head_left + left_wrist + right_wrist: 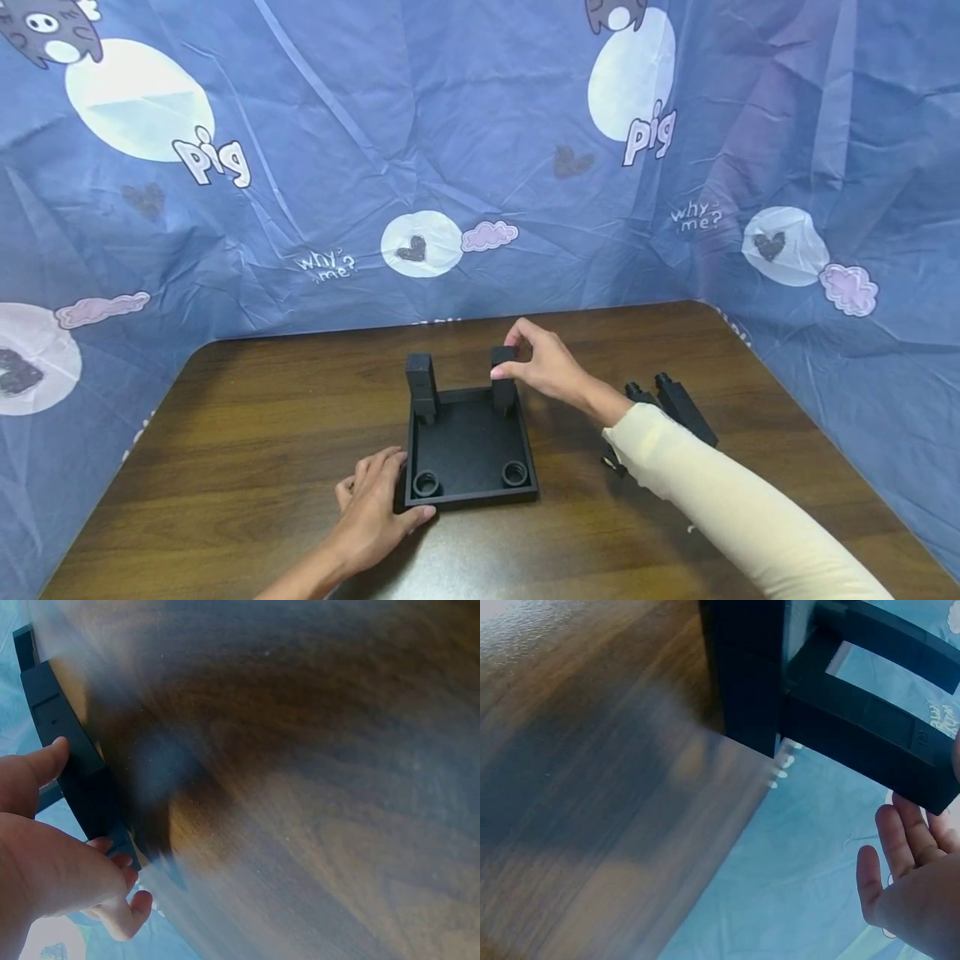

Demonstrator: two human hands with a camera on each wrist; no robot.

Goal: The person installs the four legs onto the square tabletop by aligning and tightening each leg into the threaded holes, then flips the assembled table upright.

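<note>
A black tray-like base [474, 450] with a raised rim lies on the table. Two square black legs stand upright at its back corners, the left leg [422, 385] and the right leg [503, 396]. At the front corners are two round threaded sockets [514, 474]. My right hand [546, 363] pinches the top of the right leg between thumb and fingers, its other fingers spread in the right wrist view. Around the base's front left corner, my left hand [375, 510] grips with the thumb [52, 759] on one side and fingers on the other.
Right of the base, two more black legs [686, 408] with threaded ends lie on the wooden table [285, 433], partly behind the right forearm. A small dark item with a yellow mark [611, 461] shows beside the sleeve. A blue printed cloth [337, 167] hangs behind the table.
</note>
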